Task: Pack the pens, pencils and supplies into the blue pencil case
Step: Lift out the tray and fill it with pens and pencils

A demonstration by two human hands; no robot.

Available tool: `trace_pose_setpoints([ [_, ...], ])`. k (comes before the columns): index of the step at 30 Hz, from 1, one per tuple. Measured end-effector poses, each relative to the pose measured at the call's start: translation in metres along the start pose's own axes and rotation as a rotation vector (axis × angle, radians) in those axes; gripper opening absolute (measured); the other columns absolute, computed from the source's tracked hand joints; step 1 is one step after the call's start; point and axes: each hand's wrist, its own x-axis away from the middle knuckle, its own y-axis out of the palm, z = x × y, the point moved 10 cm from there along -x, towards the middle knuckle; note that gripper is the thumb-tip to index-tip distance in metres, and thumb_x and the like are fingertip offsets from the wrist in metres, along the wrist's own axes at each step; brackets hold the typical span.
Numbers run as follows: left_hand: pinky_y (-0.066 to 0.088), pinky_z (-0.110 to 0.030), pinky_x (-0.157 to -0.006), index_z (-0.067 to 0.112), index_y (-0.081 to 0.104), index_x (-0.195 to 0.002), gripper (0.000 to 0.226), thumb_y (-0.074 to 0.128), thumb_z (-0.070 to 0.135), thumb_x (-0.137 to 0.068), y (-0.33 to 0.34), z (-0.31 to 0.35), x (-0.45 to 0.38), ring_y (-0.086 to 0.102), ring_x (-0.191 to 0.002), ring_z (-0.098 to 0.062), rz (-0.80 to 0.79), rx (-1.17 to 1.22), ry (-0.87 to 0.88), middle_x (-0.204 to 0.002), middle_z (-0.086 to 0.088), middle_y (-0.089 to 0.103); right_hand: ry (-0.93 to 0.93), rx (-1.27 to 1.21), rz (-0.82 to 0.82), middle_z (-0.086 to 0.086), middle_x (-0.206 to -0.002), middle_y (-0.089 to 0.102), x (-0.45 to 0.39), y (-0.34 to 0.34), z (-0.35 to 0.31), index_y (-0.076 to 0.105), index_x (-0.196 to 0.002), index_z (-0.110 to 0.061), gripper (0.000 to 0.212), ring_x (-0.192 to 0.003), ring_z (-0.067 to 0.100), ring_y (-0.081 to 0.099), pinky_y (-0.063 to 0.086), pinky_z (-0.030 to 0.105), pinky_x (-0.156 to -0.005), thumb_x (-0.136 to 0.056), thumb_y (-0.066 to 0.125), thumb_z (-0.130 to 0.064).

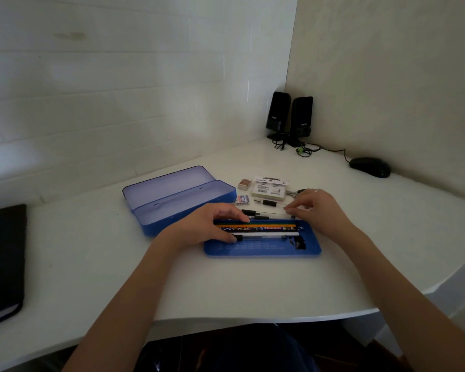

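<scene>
Loading the blue tray [263, 249]: left hand [212, 224] pinches the tray's pens, right hand [316, 208] fingers loose pens [255, 214]. Next, judged: lifting those in.

White corner desk [226, 288]. Resting directly on its surface: open blue pencil case [177, 200], separate blue tray [263, 248], loose pens [255, 214], small eraser [242, 200], packaged supplies [270, 189], two black speakers [289, 116], black mouse [370, 167], black folder [3, 261] at the left edge
</scene>
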Motion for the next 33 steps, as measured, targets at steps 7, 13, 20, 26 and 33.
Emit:
trace_pose_setpoints([
  [7,0.046,-0.016,-0.093,0.033,0.066,-0.108,0.044,0.076,0.007,-0.073,-0.001,0.000,-0.001,0.058,-0.109,-0.001,0.007,0.006,0.017,-0.119,0.017,0.062,0.042,0.149,-0.101,-0.020,-0.075,0.051,-0.005,0.011,-0.008,0.074,-0.086,-0.027,0.009,-0.077,0.007,0.052,0.041,0.027,-0.069,-0.081,0.069,-0.032],
  [13,0.046,-0.025,-0.100,0.031,0.066,-0.108,0.043,0.076,0.008,-0.073,-0.001,0.000,-0.002,0.057,-0.112,-0.005,0.013,-0.006,0.024,-0.120,0.013,0.061,0.023,0.035,-0.021,-0.010,-0.084,0.064,0.002,0.000,-0.006,0.072,-0.088,-0.024,0.009,-0.077,0.007,0.055,0.045,0.023,-0.069,-0.084,0.065,-0.027],
  [20,0.046,-0.015,-0.092,0.030,0.065,-0.109,0.044,0.076,0.008,-0.074,0.000,0.000,-0.001,0.057,-0.108,-0.001,0.008,-0.003,0.012,-0.116,0.017,0.061,0.051,-0.016,0.039,-0.005,-0.089,0.063,0.016,-0.006,0.014,0.073,-0.095,-0.017,0.017,-0.071,0.002,0.048,0.034,0.014,-0.062,-0.087,0.061,-0.026],
  [26,0.045,-0.021,-0.097,0.031,0.065,-0.109,0.044,0.076,0.007,-0.074,-0.001,0.000,0.000,0.058,-0.110,-0.004,0.015,0.011,0.013,-0.118,0.015,0.061,0.063,0.112,0.129,0.002,-0.102,0.064,-0.004,-0.014,0.019,0.071,-0.105,-0.020,0.021,-0.089,0.011,0.051,0.045,0.026,-0.078,-0.087,0.060,-0.023],
  [33,0.047,-0.014,-0.092,0.023,0.067,-0.109,0.034,0.073,0.010,-0.078,-0.004,-0.001,-0.002,0.060,-0.108,0.000,0.030,0.077,0.043,-0.115,0.013,0.065,0.089,0.167,0.153,-0.001,-0.097,0.065,-0.004,-0.018,0.018,0.072,-0.095,-0.021,0.014,-0.085,0.010,0.053,0.047,0.027,-0.074,-0.084,0.065,-0.027],
])
